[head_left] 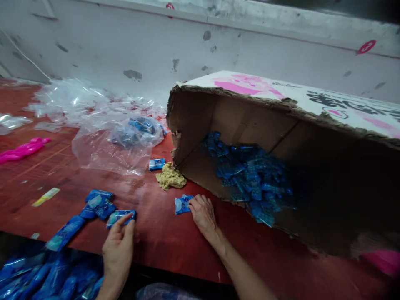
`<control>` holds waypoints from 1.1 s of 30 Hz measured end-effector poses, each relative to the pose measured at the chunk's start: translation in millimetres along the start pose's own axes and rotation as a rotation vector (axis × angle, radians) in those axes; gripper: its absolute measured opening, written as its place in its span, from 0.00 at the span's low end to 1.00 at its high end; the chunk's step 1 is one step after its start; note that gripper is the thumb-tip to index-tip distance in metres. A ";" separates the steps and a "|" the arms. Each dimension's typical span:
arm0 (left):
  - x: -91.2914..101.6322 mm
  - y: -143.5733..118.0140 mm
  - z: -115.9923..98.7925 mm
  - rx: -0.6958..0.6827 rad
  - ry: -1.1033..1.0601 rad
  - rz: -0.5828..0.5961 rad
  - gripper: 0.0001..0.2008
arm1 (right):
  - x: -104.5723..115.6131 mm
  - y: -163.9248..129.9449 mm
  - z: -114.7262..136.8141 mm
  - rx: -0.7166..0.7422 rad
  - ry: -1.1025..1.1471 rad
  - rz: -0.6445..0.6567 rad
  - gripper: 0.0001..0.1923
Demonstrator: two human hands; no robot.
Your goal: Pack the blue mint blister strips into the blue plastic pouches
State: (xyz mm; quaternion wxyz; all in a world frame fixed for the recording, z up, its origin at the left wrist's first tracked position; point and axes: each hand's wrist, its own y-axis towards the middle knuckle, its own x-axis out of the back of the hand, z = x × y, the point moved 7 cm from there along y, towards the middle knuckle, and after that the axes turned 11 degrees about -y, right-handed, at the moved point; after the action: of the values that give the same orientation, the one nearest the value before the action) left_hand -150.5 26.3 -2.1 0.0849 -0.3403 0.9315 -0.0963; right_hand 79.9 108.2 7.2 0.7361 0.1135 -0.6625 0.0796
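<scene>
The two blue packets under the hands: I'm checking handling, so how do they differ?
The left hand pinches its packet at the fingertips, a long one lying near other blue packets. The right hand touches a shorter, squarer packet lying alone beside the cardboard box. Both are blue and lie on the red table.

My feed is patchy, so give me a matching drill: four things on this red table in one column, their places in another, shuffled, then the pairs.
1. blue packet heap
2. beige rag
3. pink piece
4. packet at right hand

A. far left of table
B. inside tipped cardboard box
C. at box's near corner
D. touching fingertips, near table edge

Pairs: 1-B, 2-C, 3-A, 4-D
</scene>
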 end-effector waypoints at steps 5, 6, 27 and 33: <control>-35.5 -3.5 -2.6 -0.125 0.142 0.214 0.10 | -1.5 15.5 -4.8 0.018 0.000 0.032 0.06; -40.4 -3.9 2.1 -0.074 0.113 0.232 0.11 | -2.6 16.8 -5.3 0.017 0.002 0.031 0.05; -93.8 -34.9 44.5 0.321 -0.111 0.447 0.18 | -9.3 -9.6 2.2 0.020 -0.102 -0.138 0.08; -96.7 -38.5 46.6 0.339 -0.108 0.422 0.23 | 0.4 -27.1 -5.1 -0.016 0.010 -0.241 0.10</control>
State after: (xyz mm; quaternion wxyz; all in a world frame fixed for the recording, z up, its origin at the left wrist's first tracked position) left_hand -43.4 54.6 -29.1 0.2087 -0.1244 0.9464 -0.2128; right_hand 92.1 83.6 5.5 0.7447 0.1862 -0.6408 -0.0142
